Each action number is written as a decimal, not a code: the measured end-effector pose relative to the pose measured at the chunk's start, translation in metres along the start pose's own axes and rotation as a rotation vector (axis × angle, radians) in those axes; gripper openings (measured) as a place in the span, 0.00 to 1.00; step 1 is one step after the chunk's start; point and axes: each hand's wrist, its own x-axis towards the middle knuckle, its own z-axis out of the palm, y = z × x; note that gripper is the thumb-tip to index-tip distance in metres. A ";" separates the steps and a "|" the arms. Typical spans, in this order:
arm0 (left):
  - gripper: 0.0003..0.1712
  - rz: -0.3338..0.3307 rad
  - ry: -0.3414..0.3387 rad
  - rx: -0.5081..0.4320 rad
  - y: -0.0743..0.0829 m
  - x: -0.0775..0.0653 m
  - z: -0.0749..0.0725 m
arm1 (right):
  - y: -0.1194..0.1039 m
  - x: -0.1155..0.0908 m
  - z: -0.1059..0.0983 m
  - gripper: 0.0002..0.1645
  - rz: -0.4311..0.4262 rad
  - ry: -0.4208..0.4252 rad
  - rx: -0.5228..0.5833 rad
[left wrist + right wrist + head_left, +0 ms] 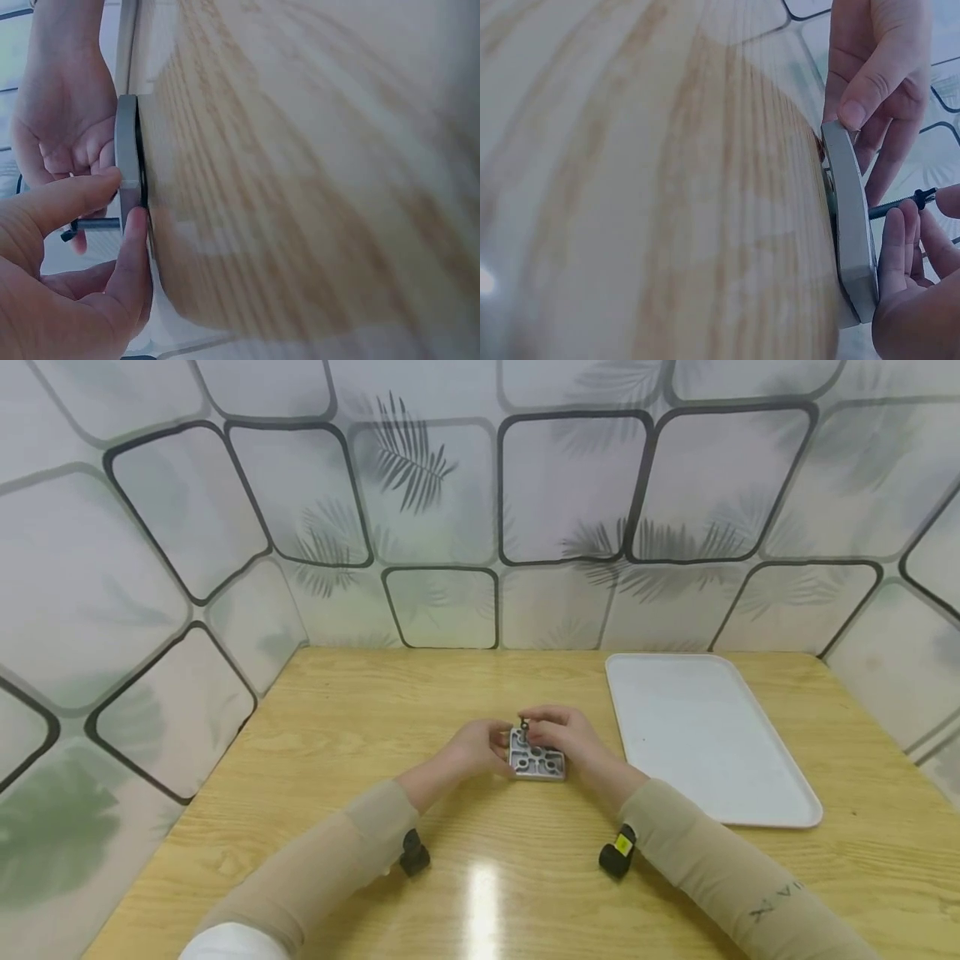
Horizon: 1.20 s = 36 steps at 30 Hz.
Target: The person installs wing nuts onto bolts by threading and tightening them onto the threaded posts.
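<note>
Head view: metal plate (537, 763) on the table (405, 702), left hand's (472, 748) fingers clamping its 9-o'clock edge, right hand's (568, 737) pinching an upright bolt (524, 725) at 11 o'clock; tray (705, 735) at 3.

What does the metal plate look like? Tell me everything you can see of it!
The plate is gray and looks like metal, squarish, with smooth sides. Its top has raised rings and ridges. It lies roughly flat, face up, on or just above the table; I can't tell which. A bolt stands up from it near its far left corner. The left hand grips its left edge; the right hand pinches the bolt.
</note>
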 end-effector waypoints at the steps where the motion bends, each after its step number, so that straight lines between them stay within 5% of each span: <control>1: 0.50 0.002 -0.004 -0.002 0.001 0.001 0.000 | -0.001 0.000 -0.001 0.26 -0.003 0.000 -0.003; 36: 0.48 0.034 -0.045 -0.094 -0.008 -0.002 -0.001 | 0.000 -0.005 0.007 0.20 0.022 0.119 -0.121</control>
